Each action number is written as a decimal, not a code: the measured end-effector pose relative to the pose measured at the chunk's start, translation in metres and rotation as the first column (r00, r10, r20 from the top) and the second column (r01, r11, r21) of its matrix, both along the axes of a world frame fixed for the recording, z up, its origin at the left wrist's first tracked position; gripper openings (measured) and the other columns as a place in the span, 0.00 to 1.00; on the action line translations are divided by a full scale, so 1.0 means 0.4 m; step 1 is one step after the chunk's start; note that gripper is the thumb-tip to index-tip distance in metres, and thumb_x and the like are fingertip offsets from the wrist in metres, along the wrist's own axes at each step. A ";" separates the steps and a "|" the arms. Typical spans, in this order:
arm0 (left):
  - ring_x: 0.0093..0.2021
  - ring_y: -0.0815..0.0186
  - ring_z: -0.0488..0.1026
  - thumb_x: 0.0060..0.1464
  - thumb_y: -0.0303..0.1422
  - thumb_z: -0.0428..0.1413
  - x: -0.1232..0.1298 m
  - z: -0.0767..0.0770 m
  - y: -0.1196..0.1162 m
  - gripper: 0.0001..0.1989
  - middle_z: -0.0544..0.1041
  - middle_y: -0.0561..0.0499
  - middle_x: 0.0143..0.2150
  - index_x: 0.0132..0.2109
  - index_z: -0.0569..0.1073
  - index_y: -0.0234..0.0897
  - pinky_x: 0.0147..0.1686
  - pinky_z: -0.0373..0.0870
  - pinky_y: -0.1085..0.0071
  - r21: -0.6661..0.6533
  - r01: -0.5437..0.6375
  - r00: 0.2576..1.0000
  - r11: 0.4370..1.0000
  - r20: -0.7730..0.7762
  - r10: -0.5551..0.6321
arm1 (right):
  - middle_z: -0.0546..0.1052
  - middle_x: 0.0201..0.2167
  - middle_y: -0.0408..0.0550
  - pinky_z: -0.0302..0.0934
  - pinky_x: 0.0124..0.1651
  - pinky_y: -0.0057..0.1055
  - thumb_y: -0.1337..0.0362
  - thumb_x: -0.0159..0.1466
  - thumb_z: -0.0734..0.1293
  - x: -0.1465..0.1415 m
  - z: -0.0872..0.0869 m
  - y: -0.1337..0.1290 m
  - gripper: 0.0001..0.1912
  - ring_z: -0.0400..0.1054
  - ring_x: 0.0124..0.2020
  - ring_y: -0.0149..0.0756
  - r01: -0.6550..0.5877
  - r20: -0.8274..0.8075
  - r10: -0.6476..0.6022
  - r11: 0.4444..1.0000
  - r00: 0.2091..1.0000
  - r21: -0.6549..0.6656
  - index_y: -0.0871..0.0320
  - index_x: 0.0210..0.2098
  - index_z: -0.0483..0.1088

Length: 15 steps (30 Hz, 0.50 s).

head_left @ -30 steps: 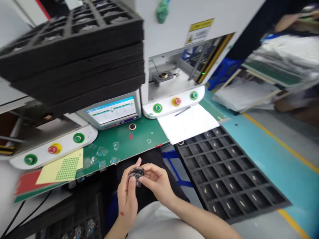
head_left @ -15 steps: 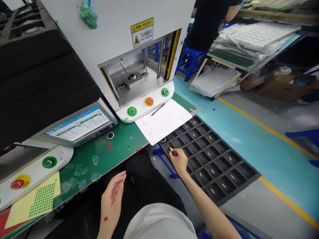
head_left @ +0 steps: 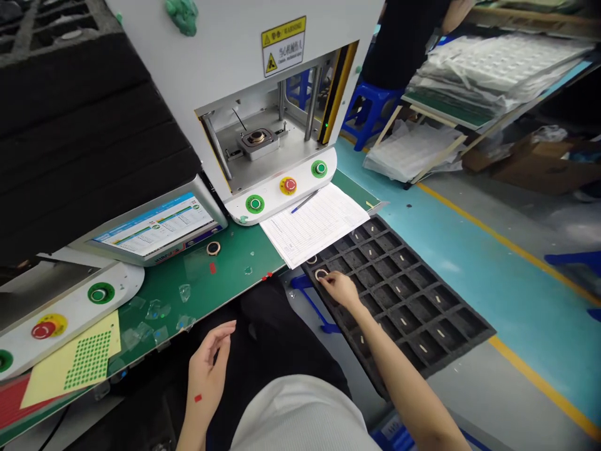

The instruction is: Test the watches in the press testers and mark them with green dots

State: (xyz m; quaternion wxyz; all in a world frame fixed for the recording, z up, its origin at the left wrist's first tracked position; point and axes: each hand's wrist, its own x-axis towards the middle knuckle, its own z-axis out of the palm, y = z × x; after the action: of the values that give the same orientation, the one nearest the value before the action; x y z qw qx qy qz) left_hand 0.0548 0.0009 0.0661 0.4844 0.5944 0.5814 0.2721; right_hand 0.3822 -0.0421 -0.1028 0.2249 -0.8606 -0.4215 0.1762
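Note:
My right hand [head_left: 342, 289] pinches a small round watch-case-like ring [head_left: 321, 274], pale at the rim, in a compartment near the left corner of the black foam tray [head_left: 425, 366]. My fingertips cover part of the ring. Just behind it a second ring [head_left: 312, 259] lies in another compartment, partly under the paper's edge. My left hand [head_left: 210, 360] hovers above my lap, fingers loosely stretched, holding nothing; a red sticker [head_left: 198, 398] is on its wrist. On the green table a dark ring with a gold edge [head_left: 213, 248] lies by the screen.
A press machine [head_left: 282, 188] holds a round part [head_left: 256, 136] in its metal fixture. A form [head_left: 314, 228] with a pen [head_left: 304, 202] lies in front. At left are a touchscreen [head_left: 157, 225], stacked black trays [head_left: 94, 138] and a green-dot sticker sheet [head_left: 89, 360]. A person sits on a blue stool [head_left: 369, 103].
My right hand has set the ring flatter in the compartment, still touching it. My left hand stays nearly in place. The whole view has shifted slightly.

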 end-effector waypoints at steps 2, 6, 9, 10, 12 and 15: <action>0.52 0.56 0.75 0.57 0.43 0.55 -0.021 -0.011 0.005 0.15 0.78 0.42 0.49 0.40 0.77 0.37 0.55 0.70 0.60 0.015 0.001 1.000 1.000 -0.003 -0.001 | 0.74 0.34 0.44 0.68 0.37 0.32 0.58 0.68 0.64 -0.013 0.046 -0.004 0.11 0.70 0.33 0.31 -0.023 0.057 0.018 0.997 0.998 0.078 0.61 0.38 0.70; 0.51 0.55 0.76 0.57 0.41 0.54 -0.058 -0.012 0.010 0.14 0.80 0.41 0.48 0.39 0.77 0.36 0.53 0.71 0.59 0.052 -0.011 1.000 0.999 -0.003 0.011 | 0.74 0.33 0.46 0.66 0.42 0.34 0.59 0.69 0.61 -0.119 0.139 0.095 0.13 0.69 0.35 0.32 -0.207 0.101 0.188 0.948 0.977 0.240 0.61 0.33 0.70; 0.47 0.55 0.78 0.56 0.40 0.55 -0.077 0.011 0.004 0.12 0.81 0.41 0.45 0.38 0.78 0.36 0.50 0.73 0.59 0.095 -0.039 0.999 0.995 0.001 0.039 | 0.75 0.37 0.47 0.66 0.47 0.38 0.59 0.68 0.63 -0.250 0.190 0.254 0.11 0.70 0.42 0.35 -0.418 0.100 0.407 0.859 0.908 0.295 0.60 0.36 0.71; 0.46 0.55 0.79 0.56 0.40 0.55 -0.085 0.020 0.000 0.12 0.81 0.41 0.44 0.38 0.78 0.36 0.50 0.74 0.59 0.112 -0.051 0.999 0.992 0.001 0.051 | 0.75 0.40 0.47 0.66 0.48 0.39 0.59 0.68 0.64 -0.296 0.203 0.310 0.10 0.70 0.44 0.36 -0.472 0.100 0.465 0.828 0.880 0.301 0.60 0.38 0.71; 0.45 0.55 0.79 0.57 0.39 0.54 -0.106 0.035 -0.013 0.13 0.81 0.42 0.43 0.38 0.79 0.36 0.49 0.75 0.60 0.137 -0.071 0.997 0.988 -0.004 0.072 | 0.74 0.44 0.49 0.66 0.49 0.42 0.59 0.67 0.65 -0.380 0.224 0.408 0.11 0.70 0.46 0.38 -0.547 0.096 0.545 0.782 0.833 0.299 0.60 0.44 0.70; 0.44 0.55 0.79 0.57 0.40 0.54 -0.151 0.042 -0.033 0.14 0.82 0.41 0.42 0.38 0.79 0.36 0.48 0.75 0.60 0.140 -0.124 0.992 0.982 -0.012 0.127 | 0.72 0.49 0.51 0.67 0.50 0.44 0.58 0.66 0.66 -0.473 0.245 0.498 0.16 0.69 0.48 0.41 -0.588 0.069 0.596 0.758 0.800 0.283 0.60 0.50 0.68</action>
State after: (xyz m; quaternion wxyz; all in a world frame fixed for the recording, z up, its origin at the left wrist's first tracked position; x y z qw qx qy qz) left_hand -0.0054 -0.0123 0.0830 0.4175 0.5918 0.6023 0.3357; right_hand 0.1928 0.1569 -0.0047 0.2866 -0.6384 -0.6899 0.1852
